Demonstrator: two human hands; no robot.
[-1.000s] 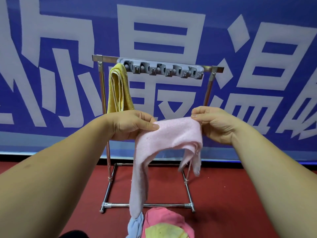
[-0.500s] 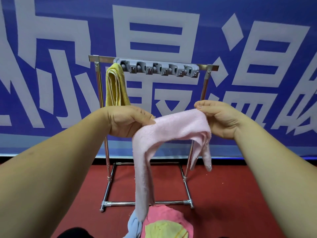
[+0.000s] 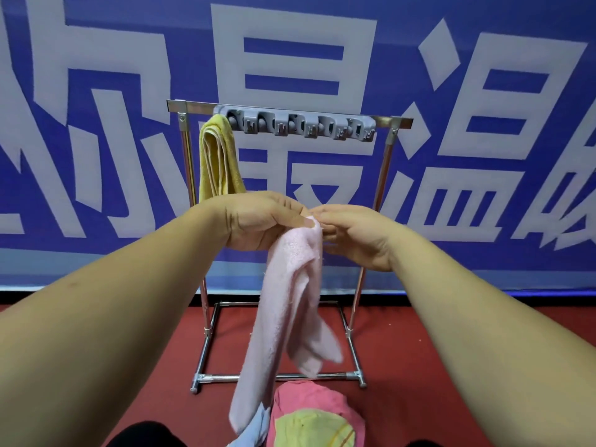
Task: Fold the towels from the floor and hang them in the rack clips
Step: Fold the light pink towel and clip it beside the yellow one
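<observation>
A pale pink towel (image 3: 287,304) hangs doubled from my two hands in front of the rack. My left hand (image 3: 261,221) pinches its top edge between thumb and fingers. My right hand (image 3: 351,235) meets it there, fingers curled on the same top edge. The steel rack (image 3: 383,175) stands on the floor behind, with a grey strip of clips (image 3: 300,124) along its top bar. A folded yellow towel (image 3: 219,162) hangs from the leftmost clip. The other clips hold nothing.
On the red floor (image 3: 419,366) by the rack's base lies a heap of towels: bright pink (image 3: 306,398), yellow-green (image 3: 312,430) and light blue (image 3: 258,427). A blue banner with large white characters (image 3: 96,91) covers the wall behind.
My hands have come together, bringing the two top corners of the pink towel to one point. The towel, stretched between them before, now hangs folded in half.
</observation>
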